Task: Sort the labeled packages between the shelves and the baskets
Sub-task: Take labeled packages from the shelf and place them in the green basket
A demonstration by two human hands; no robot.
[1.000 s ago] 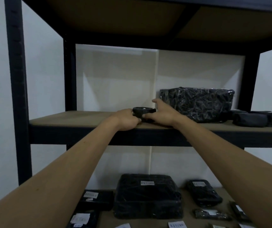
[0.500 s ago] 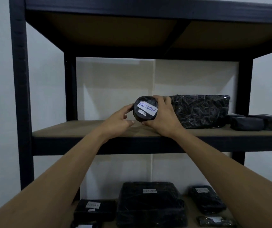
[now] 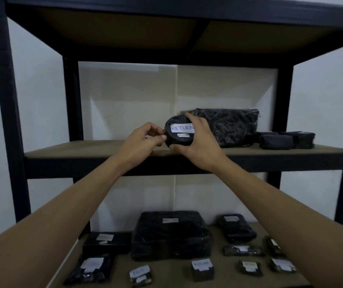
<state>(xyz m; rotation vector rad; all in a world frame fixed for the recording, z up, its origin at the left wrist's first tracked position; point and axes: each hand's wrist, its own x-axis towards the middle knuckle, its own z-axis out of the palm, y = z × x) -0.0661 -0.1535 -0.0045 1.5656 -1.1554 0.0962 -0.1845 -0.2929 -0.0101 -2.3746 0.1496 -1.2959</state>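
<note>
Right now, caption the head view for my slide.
Right hand tilts round RETURN-labelled package up at middle shelf; left hand steadies it.

- I see a dark metal shelving unit (image 3: 10, 121) with tan wooden boards (image 3: 87, 149).
- Pale plain wall (image 3: 41, 96) behind and on both sides.
- White panel (image 3: 124, 100) backs the middle bay.
- Dim, cool lighting throughout.

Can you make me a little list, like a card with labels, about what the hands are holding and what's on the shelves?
held thing: round black package
its label: RETURN
right hand: gripping the package
left hand: fingertips at its left edge
middle shelf: big wrapped bundle, small dark packs
lower shelf: many labeled black packages, biggest in the middle
</note>
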